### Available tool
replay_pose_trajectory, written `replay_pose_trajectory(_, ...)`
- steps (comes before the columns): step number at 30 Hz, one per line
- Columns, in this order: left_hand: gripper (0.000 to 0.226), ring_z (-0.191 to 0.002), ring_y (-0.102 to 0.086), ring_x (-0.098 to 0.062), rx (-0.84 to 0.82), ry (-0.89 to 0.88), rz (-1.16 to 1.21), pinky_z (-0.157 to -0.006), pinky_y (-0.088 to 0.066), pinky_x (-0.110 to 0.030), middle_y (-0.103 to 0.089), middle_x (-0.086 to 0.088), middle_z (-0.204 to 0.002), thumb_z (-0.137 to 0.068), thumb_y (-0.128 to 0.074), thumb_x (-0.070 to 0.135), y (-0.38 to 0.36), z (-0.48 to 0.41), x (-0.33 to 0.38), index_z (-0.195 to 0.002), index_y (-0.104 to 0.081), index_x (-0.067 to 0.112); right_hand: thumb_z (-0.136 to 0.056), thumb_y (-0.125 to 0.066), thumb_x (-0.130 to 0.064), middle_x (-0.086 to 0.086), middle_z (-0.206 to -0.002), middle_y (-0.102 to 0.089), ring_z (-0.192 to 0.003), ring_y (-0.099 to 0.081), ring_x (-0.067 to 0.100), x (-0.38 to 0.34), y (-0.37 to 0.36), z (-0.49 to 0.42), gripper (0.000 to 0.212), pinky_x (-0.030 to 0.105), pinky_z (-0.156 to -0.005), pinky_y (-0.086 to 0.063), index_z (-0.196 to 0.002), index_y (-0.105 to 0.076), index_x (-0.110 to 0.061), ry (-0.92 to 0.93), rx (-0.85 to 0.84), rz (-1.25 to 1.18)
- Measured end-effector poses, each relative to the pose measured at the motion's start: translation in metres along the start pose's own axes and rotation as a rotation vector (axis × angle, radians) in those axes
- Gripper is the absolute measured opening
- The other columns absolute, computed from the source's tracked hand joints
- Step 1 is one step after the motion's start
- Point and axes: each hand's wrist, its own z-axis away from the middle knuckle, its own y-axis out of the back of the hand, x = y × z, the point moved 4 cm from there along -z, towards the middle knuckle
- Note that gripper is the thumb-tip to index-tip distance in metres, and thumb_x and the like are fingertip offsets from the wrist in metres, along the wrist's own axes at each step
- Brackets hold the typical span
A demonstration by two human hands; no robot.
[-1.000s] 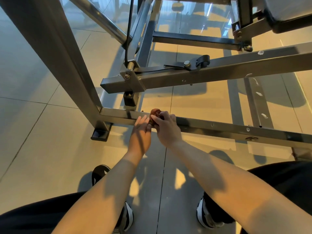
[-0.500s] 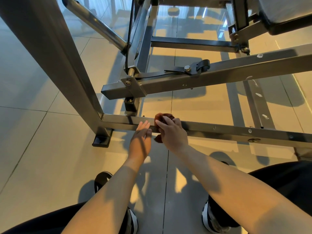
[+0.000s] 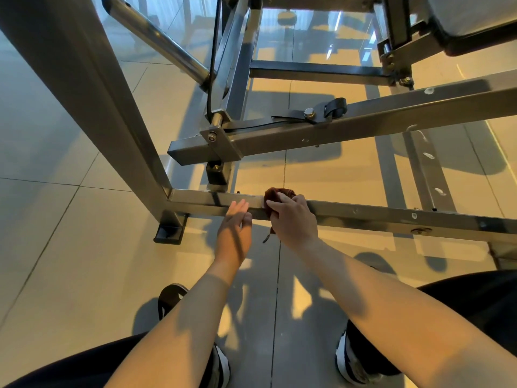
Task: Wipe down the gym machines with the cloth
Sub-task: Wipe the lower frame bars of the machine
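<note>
Two hands, left hand (image 3: 234,228) and right hand (image 3: 293,219), one cloth (image 3: 275,195), one machine (image 3: 363,217), two shoes, left shoe (image 3: 221,368) and right shoe (image 3: 348,362)

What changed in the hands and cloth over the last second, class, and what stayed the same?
The right hand slid the brown cloth slightly rightward along the lower frame bar, away from the left hand. Nothing was released: the right hand still presses the cloth; the left stays open against the bar.
</note>
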Motion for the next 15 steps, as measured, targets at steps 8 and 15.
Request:
replay_pose_trajectory(8, 0.04, -0.152, -0.022, -0.01, -0.048, -0.052, -0.062, -0.122, -0.016, -0.024, -0.041, -0.001, -0.158, -0.109, -0.043, 0.019, 0.008, -0.004, 0.002, -0.147, -0.051, 0.014, -0.102, -0.056, -0.018, -0.005, -0.157, -0.041, -0.136, -0.038, 0.029, -0.034, -0.008, -0.003, 0.045, 0.04, -0.093, -0.057, -0.145, -0.05, -0.033, 0.121, -0.089, -0.011)
replay_pose_trajectory(15, 0.039, -0.151, -0.021, -0.007, -0.011, -0.003, 0.018, -0.117, -0.019, -0.021, -0.039, 0.0, -0.16, -0.109, -0.042, 0.018, -0.001, -0.002, 0.002, -0.146, -0.051, 0.011, -0.1, -0.057, -0.021, -0.009, -0.15, -0.051, -0.124, -0.047, 0.028, 0.004, 0.006, 0.015, 0.033, 0.039, -0.089, -0.055, -0.13, -0.066, -0.033, 0.06, -0.022, 0.005)
